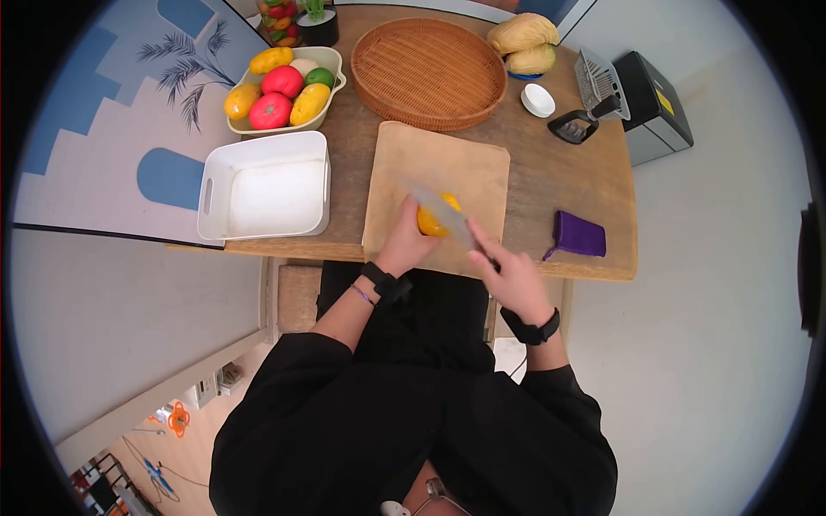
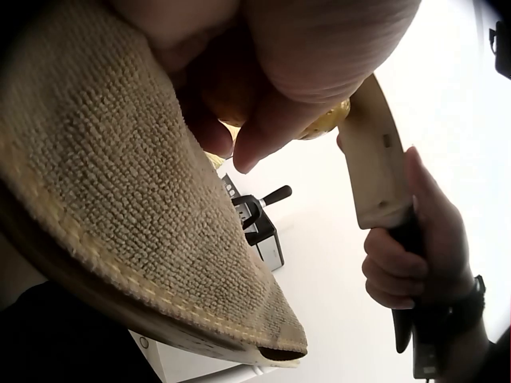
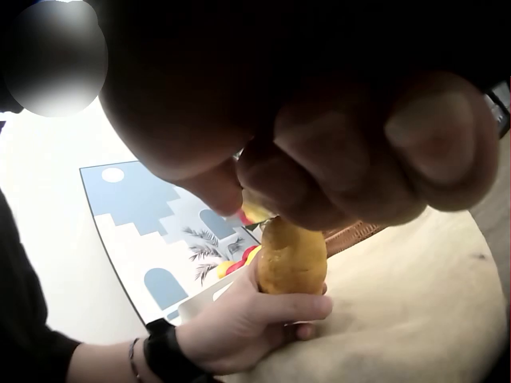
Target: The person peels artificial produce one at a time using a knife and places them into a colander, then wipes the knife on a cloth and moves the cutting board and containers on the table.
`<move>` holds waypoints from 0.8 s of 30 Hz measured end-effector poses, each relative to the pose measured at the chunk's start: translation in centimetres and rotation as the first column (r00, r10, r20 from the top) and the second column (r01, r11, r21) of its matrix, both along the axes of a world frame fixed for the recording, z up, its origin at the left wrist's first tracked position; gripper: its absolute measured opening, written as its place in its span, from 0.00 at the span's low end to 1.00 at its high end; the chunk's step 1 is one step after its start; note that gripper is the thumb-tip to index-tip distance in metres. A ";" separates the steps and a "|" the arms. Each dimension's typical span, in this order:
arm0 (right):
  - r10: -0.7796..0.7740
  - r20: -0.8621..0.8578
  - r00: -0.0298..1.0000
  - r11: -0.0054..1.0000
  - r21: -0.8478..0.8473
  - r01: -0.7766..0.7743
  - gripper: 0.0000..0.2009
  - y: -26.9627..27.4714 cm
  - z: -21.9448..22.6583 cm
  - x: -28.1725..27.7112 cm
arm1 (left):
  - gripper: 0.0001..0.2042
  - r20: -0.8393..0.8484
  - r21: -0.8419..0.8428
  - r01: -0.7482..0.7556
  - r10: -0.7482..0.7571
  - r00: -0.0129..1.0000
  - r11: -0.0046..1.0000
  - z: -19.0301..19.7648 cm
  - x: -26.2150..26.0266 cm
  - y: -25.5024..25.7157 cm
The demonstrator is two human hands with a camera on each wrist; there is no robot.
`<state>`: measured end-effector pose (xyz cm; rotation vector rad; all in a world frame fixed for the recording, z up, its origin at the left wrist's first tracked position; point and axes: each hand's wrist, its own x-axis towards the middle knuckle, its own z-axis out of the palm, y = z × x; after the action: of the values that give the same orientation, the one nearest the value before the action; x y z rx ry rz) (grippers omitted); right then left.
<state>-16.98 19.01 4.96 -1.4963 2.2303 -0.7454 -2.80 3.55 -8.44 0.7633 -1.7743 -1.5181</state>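
Observation:
My left hand (image 1: 406, 238) grips a yellow, oblong fruit (image 1: 428, 224) above the tan cloth mat (image 1: 469, 163). In the right wrist view the fruit (image 3: 294, 259) stands upright, with the left thumb and fingers round its lower part. My right hand (image 1: 516, 284) holds a kitchen knife (image 1: 453, 220) by its dark handle. From the head view the blade overlaps the fruit, slanting up to the left. The left wrist view shows the broad blade (image 2: 371, 159) right at the fruit's edge; the left fingers hide much of the fruit there.
To the left stands a white bin (image 1: 267, 232), with a basin (image 1: 338, 82) of red, yellow and green produce behind it. A round wicker tray (image 1: 430, 73) lies beyond the mat. Further right are a white bowl (image 1: 538, 101), a black-handled tool (image 1: 572, 126) and a purple pouch (image 1: 579, 234).

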 end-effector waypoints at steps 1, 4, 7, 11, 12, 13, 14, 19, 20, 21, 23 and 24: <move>0.031 -0.006 1.000 0.998 0.053 -0.030 0.27 0.1 0.1 0.2 | 0.36 0.048 -0.118 -0.006 0.012 0.999 0.993 0.0 0.0 0.0; -0.043 -0.108 0.993 0.982 0.176 0.062 0.27 -0.1 0.4 -0.5 | 0.37 0.059 -0.169 0.015 -0.005 0.998 0.986 0.1 -0.1 -0.1; -0.096 -0.101 0.990 0.986 0.127 0.108 0.26 0.0 0.6 -0.2 | 0.35 -0.006 -0.051 0.017 -0.017 1.000 0.999 1.0 -0.2 -0.3; 0.025 -0.038 0.999 0.999 -0.023 -0.026 0.26 -0.1 -0.2 1.7 | 0.32 -0.015 -0.049 0.006 -0.007 1.000 0.999 2.3 -0.1 0.0; 0.020 -0.040 0.999 1.000 -0.024 -0.021 0.26 -0.4 -0.1 2.1 | 0.32 -0.017 -0.051 0.011 -0.012 1.000 0.999 2.3 -0.2 0.1; 0.014 -0.059 0.998 1.000 0.016 -0.013 0.26 -0.8 0.1 2.4 | 0.32 -0.008 -0.045 0.007 -0.007 1.000 0.999 2.3 -0.2 0.2; 0.012 -0.078 0.997 0.998 0.054 -0.008 0.27 -1.1 0.2 2.5 | 0.32 0.001 -0.039 0.000 0.000 1.000 0.999 2.3 -0.1 0.1; -0.073 -0.072 0.995 0.997 -0.006 0.072 0.27 -2.0 -1.6 0.8 | 0.34 -0.002 -0.029 0.051 -0.051 0.999 0.998 1.0 0.2 0.0; -0.148 -0.121 0.982 0.985 0.069 0.157 0.27 -2.0 -1.6 0.3 | 0.34 -0.016 -0.046 0.046 -0.047 0.999 0.998 1.3 0.1 0.0; -0.143 -0.123 0.982 0.986 0.067 0.152 0.27 -1.9 -1.4 0.0 | 0.34 -0.018 -0.048 0.041 -0.042 0.999 0.998 1.5 0.2 -0.1; -0.091 0.025 0.996 0.995 -0.025 0.092 0.27 -1.1 -1.0 0.2 | 0.38 0.005 -0.030 0.080 -0.079 0.997 0.996 2.0 0.5 -0.2; -0.091 0.026 0.996 0.996 -0.022 0.091 0.27 -0.9 -0.8 0.6 | 0.38 0.006 -0.027 0.079 -0.079 0.997 0.997 1.6 0.5 -0.3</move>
<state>-16.37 18.14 4.14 -1.3955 2.2913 -0.8155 -2.30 3.28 -6.81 0.6917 -1.8451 -1.5408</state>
